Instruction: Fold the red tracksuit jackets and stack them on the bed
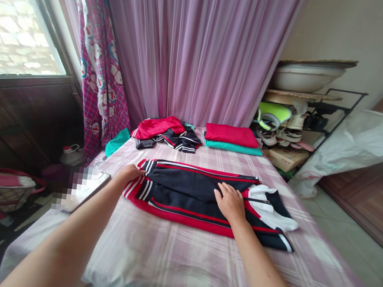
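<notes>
A navy, red and white track jacket [188,190] lies flattened on the bed with its sleeves folded in along its length. Its striped cuffs and hem point left, and the white collar part with a zip is at the right. At the upper striped cuff, my left hand [133,172] has its fingers closed on the edge of the cloth; the thumb side is partly hidden. My right hand [230,202] rests flat on the jacket near the collar end, fingers spread.
Behind the jacket lie a loose heap of red and navy clothes [168,130] and a folded red and teal stack [233,137]. A checked sheet [168,259] covers the bed. A shoe rack [337,121] stands at right, a white device [88,191] at left.
</notes>
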The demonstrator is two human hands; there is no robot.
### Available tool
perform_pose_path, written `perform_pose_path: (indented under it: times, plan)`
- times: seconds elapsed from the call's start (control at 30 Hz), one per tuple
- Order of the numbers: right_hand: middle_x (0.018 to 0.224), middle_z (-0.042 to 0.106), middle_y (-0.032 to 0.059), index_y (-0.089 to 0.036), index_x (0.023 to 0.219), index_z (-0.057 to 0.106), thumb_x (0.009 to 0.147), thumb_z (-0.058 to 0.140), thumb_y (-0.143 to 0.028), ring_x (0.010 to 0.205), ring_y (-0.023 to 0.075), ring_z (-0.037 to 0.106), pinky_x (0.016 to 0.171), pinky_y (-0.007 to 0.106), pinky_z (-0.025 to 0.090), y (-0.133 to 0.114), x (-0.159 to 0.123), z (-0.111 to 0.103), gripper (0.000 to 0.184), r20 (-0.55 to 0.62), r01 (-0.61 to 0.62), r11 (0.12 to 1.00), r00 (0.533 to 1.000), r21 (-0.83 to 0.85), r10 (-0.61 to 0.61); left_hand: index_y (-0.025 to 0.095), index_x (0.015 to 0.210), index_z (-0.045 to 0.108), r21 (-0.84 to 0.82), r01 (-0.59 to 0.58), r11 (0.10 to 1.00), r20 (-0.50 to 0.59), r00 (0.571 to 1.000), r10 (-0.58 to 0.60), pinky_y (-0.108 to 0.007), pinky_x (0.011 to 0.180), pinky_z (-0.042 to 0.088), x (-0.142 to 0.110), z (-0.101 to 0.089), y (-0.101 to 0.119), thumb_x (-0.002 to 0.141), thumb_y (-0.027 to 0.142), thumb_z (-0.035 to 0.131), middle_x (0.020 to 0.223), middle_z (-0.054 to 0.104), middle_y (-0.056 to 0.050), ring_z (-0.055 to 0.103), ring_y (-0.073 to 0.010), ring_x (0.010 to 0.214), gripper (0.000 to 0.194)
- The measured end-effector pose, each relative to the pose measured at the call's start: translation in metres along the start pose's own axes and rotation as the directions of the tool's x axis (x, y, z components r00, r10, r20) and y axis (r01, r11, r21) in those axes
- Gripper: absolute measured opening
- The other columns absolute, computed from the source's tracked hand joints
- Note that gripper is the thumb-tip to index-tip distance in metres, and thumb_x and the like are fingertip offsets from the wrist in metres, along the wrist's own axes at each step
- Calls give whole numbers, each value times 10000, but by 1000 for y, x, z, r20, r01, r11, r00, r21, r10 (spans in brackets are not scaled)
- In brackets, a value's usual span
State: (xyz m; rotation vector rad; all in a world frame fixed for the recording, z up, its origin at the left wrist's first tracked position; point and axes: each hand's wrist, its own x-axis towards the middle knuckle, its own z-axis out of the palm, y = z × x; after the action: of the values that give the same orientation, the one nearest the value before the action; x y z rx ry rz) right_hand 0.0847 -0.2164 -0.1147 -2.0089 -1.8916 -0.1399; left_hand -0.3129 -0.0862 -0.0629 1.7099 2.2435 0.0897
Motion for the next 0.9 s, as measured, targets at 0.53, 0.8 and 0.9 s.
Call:
perform_pose_path:
  times: [0.53,0.8,0.9]
  plan:
    - [1403,591,106,-227,1218,694,958,420,-323,1307,278,503,1105,508,333,8,-18,-10,390,-176,40,999,984,25,-35,183,912,715,-473,-10,881,212,969,125,-306,648,561,-27,-15,-5,627,654,747,802,767,-61,729,-254,775,552]
    - [1356,617,125,-198,1178,718,945,392,-323,1260,280,539,1074,452,390,52,-36,-18,420,-284,-15,998,958,62,32,223,947,641,-712,-34,701,241,926,290,-309,663,598,-41,-47,22,645,543,789,811,756,-13,733,-222,788,465]
    - [1341,623,143,-171,1168,724,937,392,-319,1224,281,566,1051,435,421,58,-35,-20,430,-326,-46,993,942,111,80,210,931,649,-598,-201,776,164,917,363,-268,617,566,-53,-64,53,733,444,724,752,726,-1,707,-186,729,316]
